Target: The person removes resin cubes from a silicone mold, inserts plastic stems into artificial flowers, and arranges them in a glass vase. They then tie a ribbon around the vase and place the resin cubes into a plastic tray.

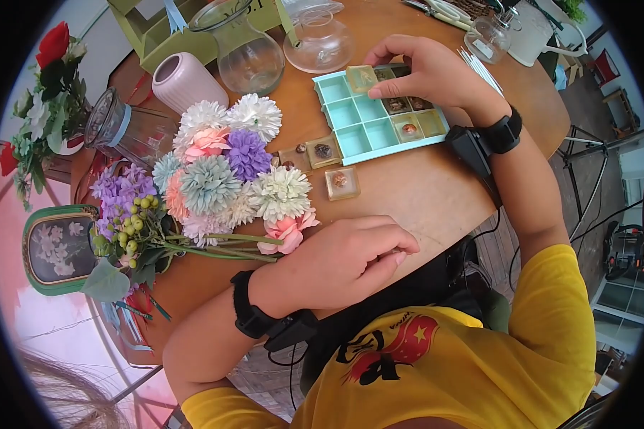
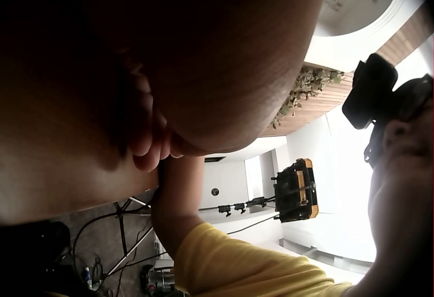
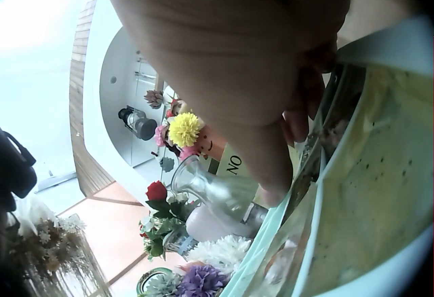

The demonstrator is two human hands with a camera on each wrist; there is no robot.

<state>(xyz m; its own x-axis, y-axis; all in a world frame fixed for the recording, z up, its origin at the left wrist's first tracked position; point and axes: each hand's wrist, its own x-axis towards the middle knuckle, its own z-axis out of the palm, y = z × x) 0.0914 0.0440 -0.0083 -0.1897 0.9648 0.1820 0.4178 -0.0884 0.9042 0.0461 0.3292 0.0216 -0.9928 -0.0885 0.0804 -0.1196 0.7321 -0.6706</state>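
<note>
My right hand [image 1: 436, 79] pinches a clear yellowish resin block [image 1: 361, 79] between thumb and fingers, over the far side of a mint-green compartment tray [image 1: 350, 136]. Some compartments hold similar blocks with small things set inside, such as a block with an orange-white shell [image 1: 408, 129]; several on the left are bare. In the right wrist view the thumb tip comes down at the tray's edge [image 3: 261, 243]. My left hand [image 1: 343, 261] lies near the table's front edge, fingers loosely curled, holding nothing. Beyond it, another shell block [image 1: 342, 183] and a dark-centred block [image 1: 323, 151] lie on the table.
Artificial flowers [image 1: 222, 179] spread across the table's left half. Behind them stand a pink ribbed vase [image 1: 186, 82], a clear glass vase [image 1: 247, 61] and a round glass vessel [image 1: 318, 43]. White sticks [image 1: 481, 71] lie right of the tray, near a glass spray bottle [image 1: 488, 39].
</note>
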